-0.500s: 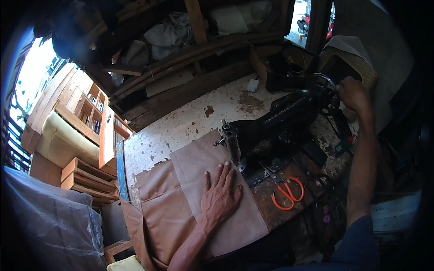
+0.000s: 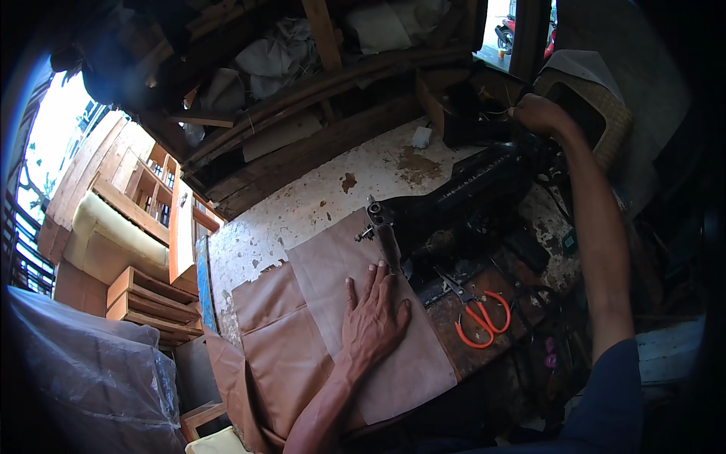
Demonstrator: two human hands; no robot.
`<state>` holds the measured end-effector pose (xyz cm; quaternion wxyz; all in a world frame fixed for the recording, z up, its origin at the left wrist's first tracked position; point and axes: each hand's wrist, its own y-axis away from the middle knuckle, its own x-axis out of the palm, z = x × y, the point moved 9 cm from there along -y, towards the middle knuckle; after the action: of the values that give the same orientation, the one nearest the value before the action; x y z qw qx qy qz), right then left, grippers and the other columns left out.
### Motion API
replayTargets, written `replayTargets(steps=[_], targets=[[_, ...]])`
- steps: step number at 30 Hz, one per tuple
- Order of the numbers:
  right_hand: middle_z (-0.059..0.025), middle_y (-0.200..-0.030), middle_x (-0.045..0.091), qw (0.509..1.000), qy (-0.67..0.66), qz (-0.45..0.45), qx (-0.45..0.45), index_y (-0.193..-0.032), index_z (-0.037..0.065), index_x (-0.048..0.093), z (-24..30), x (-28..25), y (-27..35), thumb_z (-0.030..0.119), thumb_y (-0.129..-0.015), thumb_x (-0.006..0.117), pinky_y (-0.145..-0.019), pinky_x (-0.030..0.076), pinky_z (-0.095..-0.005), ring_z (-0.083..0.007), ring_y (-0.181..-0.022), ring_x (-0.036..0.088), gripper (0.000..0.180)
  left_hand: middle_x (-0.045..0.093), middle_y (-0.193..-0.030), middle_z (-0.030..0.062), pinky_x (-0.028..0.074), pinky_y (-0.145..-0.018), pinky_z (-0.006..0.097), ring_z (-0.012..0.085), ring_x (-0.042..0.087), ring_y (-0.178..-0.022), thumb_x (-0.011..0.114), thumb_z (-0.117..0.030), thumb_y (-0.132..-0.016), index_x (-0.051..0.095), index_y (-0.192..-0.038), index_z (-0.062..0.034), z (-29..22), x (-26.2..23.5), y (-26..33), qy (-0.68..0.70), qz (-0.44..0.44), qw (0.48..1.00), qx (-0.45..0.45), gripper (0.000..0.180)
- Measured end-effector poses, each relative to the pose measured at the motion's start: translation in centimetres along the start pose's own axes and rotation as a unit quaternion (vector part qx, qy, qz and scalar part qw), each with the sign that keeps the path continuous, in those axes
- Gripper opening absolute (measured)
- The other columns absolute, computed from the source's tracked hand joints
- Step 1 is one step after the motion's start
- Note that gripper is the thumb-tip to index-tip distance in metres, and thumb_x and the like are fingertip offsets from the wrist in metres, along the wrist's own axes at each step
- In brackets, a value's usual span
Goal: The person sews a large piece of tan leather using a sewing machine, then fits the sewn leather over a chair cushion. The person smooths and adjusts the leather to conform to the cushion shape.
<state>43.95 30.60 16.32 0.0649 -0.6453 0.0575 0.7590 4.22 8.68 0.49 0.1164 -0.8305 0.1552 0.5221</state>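
Observation:
My left hand (image 2: 372,316) lies flat with its fingers spread on a pale brownish sheet of material (image 2: 408,371). Its fingertips are close to the needle end of the black sewing machine (image 2: 454,189). Beneath the sheet and to its left lies brown leather-like material (image 2: 276,325) with a seam across it. My right hand (image 2: 543,115) is beyond the machine's wheel end, at the edge of a dark open box (image 2: 436,106). Its fingers are curled, and what they hold, if anything, is hidden. Orange-handled scissors (image 2: 484,321) lie right of the sheet.
Behind the machine, the worn white tabletop (image 2: 302,212) carries a small white block (image 2: 422,137). A woven basket (image 2: 612,121) stands at the far right. Clear plastic sheeting (image 2: 91,363) and wooden drawers (image 2: 147,306) are at the left. Cloth scraps (image 2: 276,57) fill a shelf at the back.
My right hand has left the machine's handwheel and moved up and left to the box's edge. My left hand stays flat on the sheet. The view has shifted slightly.

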Motion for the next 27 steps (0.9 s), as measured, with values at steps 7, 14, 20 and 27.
replayTargets(steps=[7,14,20,27], targets=[[-0.03,-0.11,0.074,0.99,-0.11,-0.082,0.015,-0.114,-0.006,0.074,-2.8,-0.5,2.7,0.035,-0.109,0.05,-0.096,0.052,-0.0511,-0.0485,-0.106,0.071,0.048,0.042,-0.169,0.023,0.009,-0.134,0.059,0.034,0.028,-0.163,0.058,-0.037,-0.103,0.049,-0.152,0.0028,-0.2,0.2,-0.2,0.001,-0.001,1.0,0.0,0.064],[-0.0227,-0.096,0.074,0.955,-0.256,-0.129,0.08,-0.113,-0.005,0.073,-6.4,-0.6,9.6,0.033,-0.111,0.049,-0.087,0.05,-0.0452,-0.0357,-0.091,0.072,0.045,0.043,-0.168,0.0229,0.009,-0.134,0.059,0.0337,0.029,-0.163,0.059,-0.038,-0.103,0.051,-0.151,0.002,0.0,0.1,-0.3,0.0,-0.001,1.0,0.005,0.063],[-0.0171,-0.097,0.076,0.955,-0.252,-0.157,0.019,-0.119,-0.004,0.074,-4.9,-1.0,9.8,0.035,-0.112,0.052,-0.089,0.051,-0.0427,-0.0243,-0.093,0.073,0.044,0.043,-0.168,0.0225,0.01,-0.134,0.059,0.034,0.03,-0.163,0.059,-0.038,-0.103,0.052,-0.15,0.0022,-0.1,0.0,-0.2,-0.012,-0.012,1.0,0.007,0.062],[-0.015,-0.107,0.08,0.887,-0.377,-0.242,0.109,-0.13,0.004,0.074,-5.5,0.1,15.9,0.027,-0.112,0.057,-0.089,0.056,-0.0363,-0.0196,-0.097,0.075,0.034,0.04,-0.17,0.022,0.012,-0.133,0.061,0.0347,0.03,-0.163,0.06,-0.038,-0.103,0.053,-0.15,0.0015,-0.1,-0.1,-0.1,-0.008,-0.002,1.0,0.011,0.062]])
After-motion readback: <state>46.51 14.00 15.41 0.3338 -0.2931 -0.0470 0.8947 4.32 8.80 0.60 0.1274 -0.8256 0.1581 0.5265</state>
